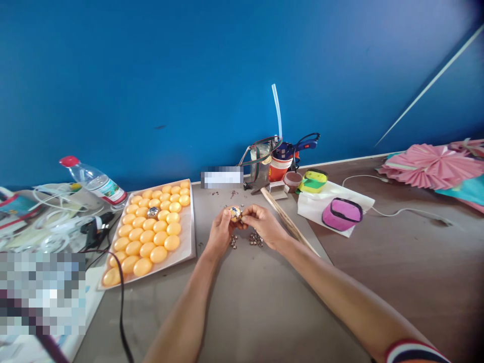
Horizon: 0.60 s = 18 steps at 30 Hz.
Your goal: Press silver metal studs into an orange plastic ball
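In the head view my left hand [220,233] grips an orange ball [235,214] partly covered with shiny silver and dark pieces. The fingers of my right hand [263,226] are pinched together against the ball's right side; whatever they hold is too small to make out. Below the hands, small shiny metallic pieces [256,239] lie in little heaps on the grey mat [249,302]. To the left, a shallow white tray [188,245] holds rows of plain orange balls [147,236]. One ball [153,212] among them has a shiny silver covering.
A tilted water bottle [96,182], cables [53,227] and clutter fill the left side. Against the blue wall stand a clear jar [260,169] and a red cup [278,170] with tools. Wooden sticks [289,222], a pink-purple block [342,214] and pink paper fans [434,166] lie rightward.
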Tool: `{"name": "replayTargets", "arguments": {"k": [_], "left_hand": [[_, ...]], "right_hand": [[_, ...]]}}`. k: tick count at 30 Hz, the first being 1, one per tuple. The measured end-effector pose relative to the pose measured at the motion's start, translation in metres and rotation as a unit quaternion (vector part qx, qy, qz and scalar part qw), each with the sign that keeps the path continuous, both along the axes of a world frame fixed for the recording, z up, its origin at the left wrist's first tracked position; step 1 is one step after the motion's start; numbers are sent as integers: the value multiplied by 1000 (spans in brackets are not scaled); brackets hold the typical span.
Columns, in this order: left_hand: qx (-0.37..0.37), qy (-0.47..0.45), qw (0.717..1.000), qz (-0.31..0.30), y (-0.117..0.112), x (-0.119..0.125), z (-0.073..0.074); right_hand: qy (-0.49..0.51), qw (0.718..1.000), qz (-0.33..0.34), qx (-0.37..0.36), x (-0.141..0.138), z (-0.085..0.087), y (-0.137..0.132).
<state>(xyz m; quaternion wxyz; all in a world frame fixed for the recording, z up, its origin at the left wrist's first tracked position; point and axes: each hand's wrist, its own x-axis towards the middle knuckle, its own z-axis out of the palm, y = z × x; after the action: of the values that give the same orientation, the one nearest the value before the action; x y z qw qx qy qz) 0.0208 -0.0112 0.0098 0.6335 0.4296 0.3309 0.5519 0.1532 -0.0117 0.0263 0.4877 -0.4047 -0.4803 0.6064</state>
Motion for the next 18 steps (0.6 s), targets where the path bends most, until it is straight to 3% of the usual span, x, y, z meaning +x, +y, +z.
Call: {"name": "replayTargets", "arguments": {"k": [18], "left_hand": [[21,48,998,20,1,0,-9]], "right_hand": [[-24,999,-46,4,-6,-8,0]]}}
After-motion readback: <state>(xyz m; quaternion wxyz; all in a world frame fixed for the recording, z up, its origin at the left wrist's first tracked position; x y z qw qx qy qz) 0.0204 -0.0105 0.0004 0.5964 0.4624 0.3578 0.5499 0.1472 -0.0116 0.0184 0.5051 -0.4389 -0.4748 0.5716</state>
